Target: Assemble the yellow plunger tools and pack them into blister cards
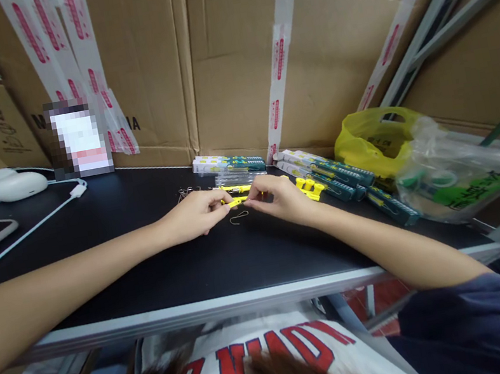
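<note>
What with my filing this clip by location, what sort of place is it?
Probably a storeroom or stock area with a work table: what look like large taped cardboard boxes stand behind it, several small printed cartons lie on it, and metal framing rises at the right.

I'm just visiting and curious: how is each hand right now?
Left hand: closed, pinching a slim yellow piece.
Right hand: closed at that piece's end; hold unclear.

Slim piece [235, 203] bright yellow, plain black tabletop [226, 268] all round it. Near side of piece: wire hook [239, 216], dull gold from here. Right of piece: boxes [341, 168] patterned dark green and white, bag [353, 143] yellow. Behind piece: brown cardboard [237, 86], white tape [278, 59] with red marks.
</note>
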A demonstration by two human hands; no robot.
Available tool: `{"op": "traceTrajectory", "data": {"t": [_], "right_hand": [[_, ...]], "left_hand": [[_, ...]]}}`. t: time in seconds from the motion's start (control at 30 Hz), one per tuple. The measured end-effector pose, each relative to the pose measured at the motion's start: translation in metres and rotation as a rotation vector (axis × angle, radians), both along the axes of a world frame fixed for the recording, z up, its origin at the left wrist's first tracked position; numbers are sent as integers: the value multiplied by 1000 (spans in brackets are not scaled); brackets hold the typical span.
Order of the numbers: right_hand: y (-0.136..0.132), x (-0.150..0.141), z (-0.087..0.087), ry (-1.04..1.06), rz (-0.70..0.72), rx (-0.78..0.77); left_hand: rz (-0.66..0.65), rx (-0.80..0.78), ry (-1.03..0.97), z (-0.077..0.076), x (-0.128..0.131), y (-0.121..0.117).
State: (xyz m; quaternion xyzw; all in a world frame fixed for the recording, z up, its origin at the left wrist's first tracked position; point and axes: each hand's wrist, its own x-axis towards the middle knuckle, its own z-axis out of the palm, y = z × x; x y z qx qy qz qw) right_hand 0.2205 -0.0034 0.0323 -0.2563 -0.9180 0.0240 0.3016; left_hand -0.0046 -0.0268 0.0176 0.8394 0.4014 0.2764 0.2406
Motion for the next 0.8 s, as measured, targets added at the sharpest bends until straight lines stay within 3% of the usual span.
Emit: {"op": "traceTrajectory", "data": {"t": [0.13, 0.4, 0.8], "right_hand": [[-1, 2, 2, -146, -19, 212], [-3, 3, 6, -367, -29, 505], [-7, -4, -2, -395, -29, 488]], "left_hand": [[-31, 104, 49, -3, 0, 2], [-27, 90, 118, -3, 0, 2], [-49, 117, 253, -1, 3, -2]]}}
